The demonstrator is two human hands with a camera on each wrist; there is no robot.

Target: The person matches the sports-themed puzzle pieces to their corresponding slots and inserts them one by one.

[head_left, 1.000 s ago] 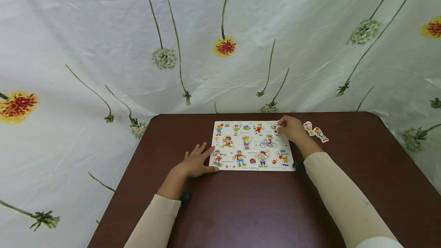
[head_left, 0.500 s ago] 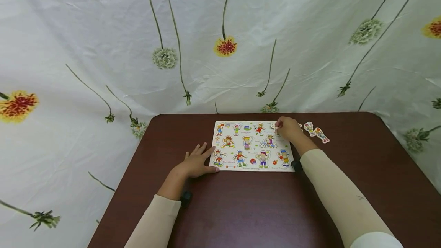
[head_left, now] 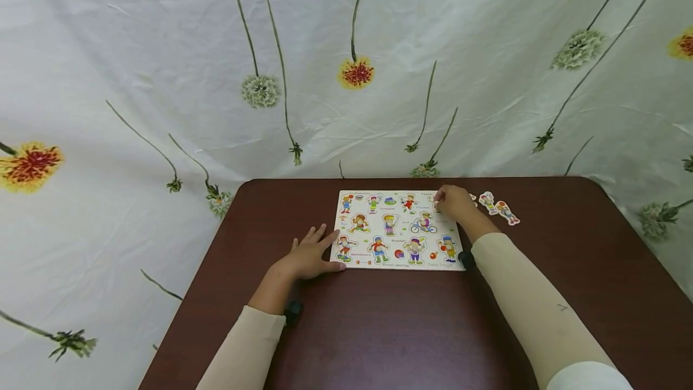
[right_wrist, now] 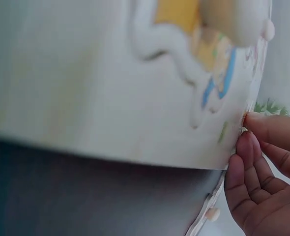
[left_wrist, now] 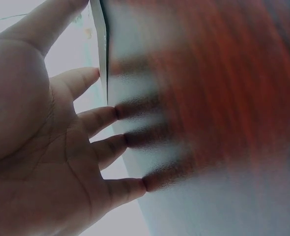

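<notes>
A flat white puzzle board [head_left: 360,245], printed with cartoon sports figures and knobbed cut-out pieces, lies on the brown table. My left hand [head_left: 308,257] rests at its left side, fingers spread, thumb by the near corner. In the left wrist view the thumb and index fingertip of the left hand [left_wrist: 46,123] meet the board's edge [left_wrist: 101,44]. Over the far right corner, my right hand [head_left: 455,203] pinches a small puzzle piece [head_left: 437,209], mostly hidden by the fingers. The right wrist view shows the right hand's [right_wrist: 265,172] thumb and fingertips together low over the board.
Two loose figure pieces [head_left: 497,207] lie on the table [head_left: 379,324] right of the board. Another loose piece [head_left: 473,198] shows partly behind the right hand. A white flower-printed cloth [head_left: 308,125] hangs behind the table's far edge.
My right hand has shifted slightly left over the board's far right corner, uncovering part of a loose piece beside it. The left hand has stayed at the board's left edge.
</notes>
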